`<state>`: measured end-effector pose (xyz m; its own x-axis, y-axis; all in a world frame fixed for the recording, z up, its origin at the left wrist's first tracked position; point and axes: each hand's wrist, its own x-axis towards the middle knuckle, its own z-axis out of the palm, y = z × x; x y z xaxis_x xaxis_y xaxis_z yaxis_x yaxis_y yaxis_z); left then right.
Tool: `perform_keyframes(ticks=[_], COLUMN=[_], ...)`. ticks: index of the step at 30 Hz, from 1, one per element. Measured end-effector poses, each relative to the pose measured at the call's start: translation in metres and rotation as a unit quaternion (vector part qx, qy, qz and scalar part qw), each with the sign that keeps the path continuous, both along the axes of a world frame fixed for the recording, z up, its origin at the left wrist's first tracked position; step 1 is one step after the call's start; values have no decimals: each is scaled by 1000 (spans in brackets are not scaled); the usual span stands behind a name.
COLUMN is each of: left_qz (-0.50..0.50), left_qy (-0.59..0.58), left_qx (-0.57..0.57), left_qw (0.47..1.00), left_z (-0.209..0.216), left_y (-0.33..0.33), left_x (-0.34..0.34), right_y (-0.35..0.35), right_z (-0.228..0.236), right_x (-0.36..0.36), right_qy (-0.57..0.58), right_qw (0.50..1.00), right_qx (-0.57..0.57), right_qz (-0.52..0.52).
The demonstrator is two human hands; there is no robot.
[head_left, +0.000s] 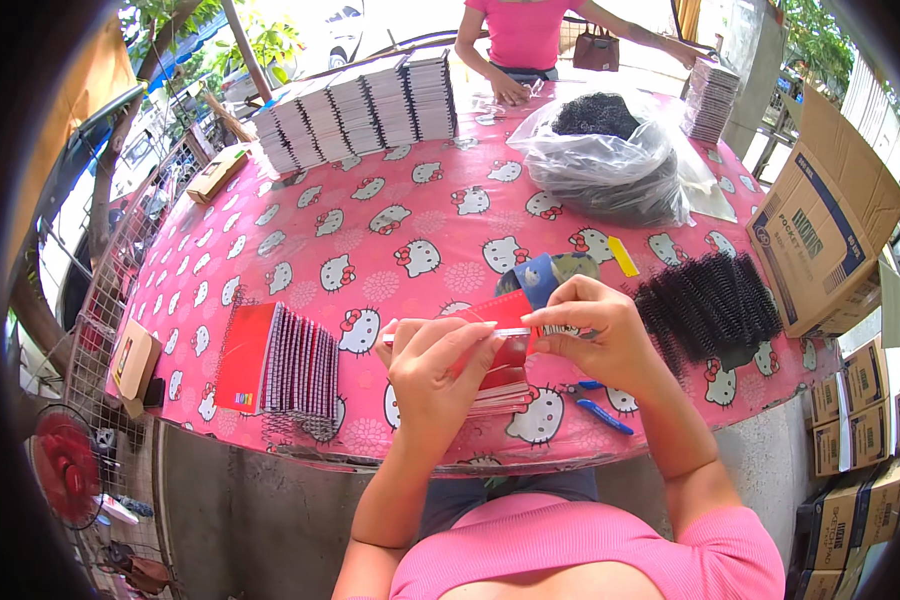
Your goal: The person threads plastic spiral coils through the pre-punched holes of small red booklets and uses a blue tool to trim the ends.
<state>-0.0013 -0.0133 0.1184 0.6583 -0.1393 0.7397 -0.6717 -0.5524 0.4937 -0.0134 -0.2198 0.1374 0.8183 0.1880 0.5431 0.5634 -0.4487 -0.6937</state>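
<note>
My left hand (432, 368) is closed round a small red-covered notebook (513, 332), which is held edge-on so its white page edge shows. At the notebook's right end, my right hand (598, 335) has thumb and fingers pinched together on it. Whether a coil is in that pinch cannot be made out. Just below the hands lies a stack of red-covered pads (500, 397), partly hidden by the left hand. Blue-handled pliers (604, 412) rest on the table beneath my right wrist. A blue patterned cover (537, 280) shows behind the held notebook.
On the pink table (300, 235), spiral-bound red notebooks (250, 355) stand left. Black coils (710, 308) and a yellow strip (622, 257) lie right. Further back are a plastic bag of coils (610, 165), notebook stacks (360, 110) and a co-worker's hand (511, 90). Cartons (820, 225) flank the right.
</note>
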Motion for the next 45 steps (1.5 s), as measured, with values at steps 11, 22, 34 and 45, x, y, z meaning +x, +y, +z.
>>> perform_keyframes(ticks=[11, 22, 34, 45], left_qz=[9, 17, 9, 28], left_qy=[-9, -5, -14, 14], left_qx=[-2, 24, 20, 1], left_qw=[1000, 1000, 1000, 1000], left_z=[-2, -1, 11, 3], left_y=[-1, 2, 22, 7], left_x=[0, -3, -4, 2], right_y=[-7, 15, -12, -63], right_z=[14, 13, -51, -85], right_x=[11, 0, 56, 115], right_qy=[105, -39, 232, 195], right_qw=[988, 987, 955, 907], right_qx=[-33, -156, -178, -332], right_qz=[111, -4, 48, -169])
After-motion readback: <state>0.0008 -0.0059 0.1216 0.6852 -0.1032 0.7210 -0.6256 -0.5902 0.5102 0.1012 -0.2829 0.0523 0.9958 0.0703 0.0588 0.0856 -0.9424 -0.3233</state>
